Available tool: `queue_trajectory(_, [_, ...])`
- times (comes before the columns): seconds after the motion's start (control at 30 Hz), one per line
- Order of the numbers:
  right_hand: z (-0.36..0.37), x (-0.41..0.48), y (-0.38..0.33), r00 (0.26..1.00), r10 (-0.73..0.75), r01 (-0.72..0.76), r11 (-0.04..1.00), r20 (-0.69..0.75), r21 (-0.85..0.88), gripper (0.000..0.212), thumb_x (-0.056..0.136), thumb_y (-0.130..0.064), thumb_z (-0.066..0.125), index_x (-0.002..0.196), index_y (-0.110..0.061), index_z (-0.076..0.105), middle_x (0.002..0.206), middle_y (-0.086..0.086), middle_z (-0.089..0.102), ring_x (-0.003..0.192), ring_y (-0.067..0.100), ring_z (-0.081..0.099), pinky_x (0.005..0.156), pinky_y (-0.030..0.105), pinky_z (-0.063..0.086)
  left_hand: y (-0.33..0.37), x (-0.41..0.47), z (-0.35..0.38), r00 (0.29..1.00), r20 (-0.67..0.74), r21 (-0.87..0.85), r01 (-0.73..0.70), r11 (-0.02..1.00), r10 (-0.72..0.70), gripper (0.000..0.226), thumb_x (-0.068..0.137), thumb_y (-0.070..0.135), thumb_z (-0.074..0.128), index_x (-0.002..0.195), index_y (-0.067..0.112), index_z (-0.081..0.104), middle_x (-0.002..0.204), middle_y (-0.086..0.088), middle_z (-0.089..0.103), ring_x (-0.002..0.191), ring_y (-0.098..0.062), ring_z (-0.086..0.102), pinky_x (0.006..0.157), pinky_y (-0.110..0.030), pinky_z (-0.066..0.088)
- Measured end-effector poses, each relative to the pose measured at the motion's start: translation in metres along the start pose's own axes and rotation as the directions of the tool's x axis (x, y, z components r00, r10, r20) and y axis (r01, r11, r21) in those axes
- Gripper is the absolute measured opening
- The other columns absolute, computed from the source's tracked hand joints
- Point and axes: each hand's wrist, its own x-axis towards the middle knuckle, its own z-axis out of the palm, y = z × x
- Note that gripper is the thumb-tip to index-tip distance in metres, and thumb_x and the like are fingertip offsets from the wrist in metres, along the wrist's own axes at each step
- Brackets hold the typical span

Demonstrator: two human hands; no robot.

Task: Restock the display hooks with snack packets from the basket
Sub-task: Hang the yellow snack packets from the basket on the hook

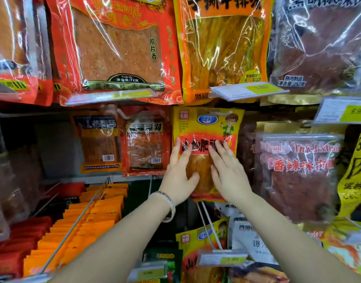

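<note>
A yellow and red snack packet [206, 127] with a cartoon figure hangs in the middle row of the display. My left hand [178, 176] lies flat on its left side, fingers straight and pointing up. My right hand [226, 172] presses flat on its right side, fingers spread. Neither hand curls round the packet. A long wire display hook [208, 223] juts out just below the packet, with a price tag [222, 259] at its tip. The basket is out of view.
Large red, orange and dark packets [118, 50] hang in the row above. Red and orange packets [145, 139] hang to the left, a clear dried-meat bag [298, 176] to the right. Rows of orange packets [89, 217] fill hooks at lower left. Price tags [247, 90] stick out forward.
</note>
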Motion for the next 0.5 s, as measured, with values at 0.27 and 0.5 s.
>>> queue_trajectory(0.27, [0.034, 0.051, 0.015, 0.932, 0.188, -0.187, 0.982, 0.310, -0.033, 0.075, 0.087, -0.002, 0.042, 0.152, -0.020, 0.009, 0.160, 0.002, -0.001, 0.147, 0.022, -0.004, 0.117, 0.033, 0.014, -0.032, 0.052, 0.006, 0.990, 0.069, 0.043, 0.118, 0.992, -0.121, 0.073, 0.086, 0.015, 0.058, 0.149, 0.017, 0.019, 0.155, 0.007, -0.018, 0.142, -0.011, 0.003, 0.093, 0.001, 0.001])
queue_trajectory(0.5, [0.005, 0.060, 0.004, 0.854, 0.306, -0.361, 0.931, 0.420, 0.057, 0.051, 0.090, -0.014, 0.045, 0.140, -0.025, 0.046, 0.145, 0.002, 0.045, 0.133, 0.023, 0.042, 0.108, 0.037, 0.036, -0.032, 0.052, -0.015, 0.954, 0.222, 0.153, 0.171, 0.973, -0.203, 0.048, 0.088, 0.024, 0.056, 0.135, 0.019, 0.049, 0.152, -0.006, 0.029, 0.137, -0.018, 0.031, 0.108, -0.021, 0.023])
